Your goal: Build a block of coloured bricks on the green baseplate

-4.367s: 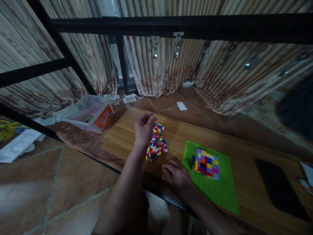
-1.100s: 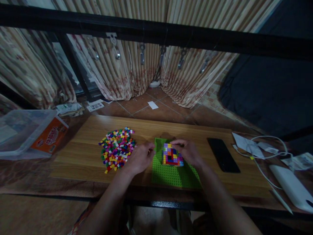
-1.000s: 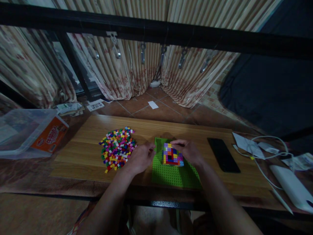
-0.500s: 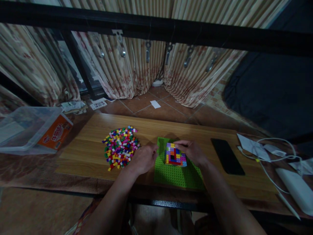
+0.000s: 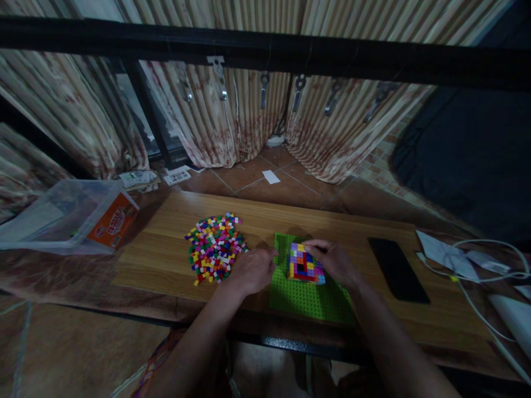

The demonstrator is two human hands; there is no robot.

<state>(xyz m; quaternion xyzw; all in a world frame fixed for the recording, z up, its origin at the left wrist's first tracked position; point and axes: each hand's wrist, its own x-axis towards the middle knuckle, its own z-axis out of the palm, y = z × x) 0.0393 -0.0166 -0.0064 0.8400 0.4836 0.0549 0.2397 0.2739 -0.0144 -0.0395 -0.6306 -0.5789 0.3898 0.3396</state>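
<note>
A small block of multicoloured bricks (image 5: 304, 265) stands on a green studded baseplate (image 5: 309, 298) on the wooden board. My right hand (image 5: 338, 264) lies against the block's right side, its fingertips pinched on the far top edge. My left hand (image 5: 253, 271) rests curled on the board at the baseplate's left edge, just beside the block. Whether it holds a brick is hidden by the fingers. A heap of loose coloured bricks (image 5: 215, 249) lies to the left of my left hand.
A black phone (image 5: 397, 270) lies right of the baseplate, with papers and white cables (image 5: 456, 257) beyond it. A clear plastic box with an orange label (image 5: 70, 215) sits far left. A black bar (image 5: 265, 50) crosses overhead, with curtains behind.
Seconds ago my left hand hovered over the brick heap and my right lay left of the baseplate. Both have since come to the block; in the last second only the view shifts.
</note>
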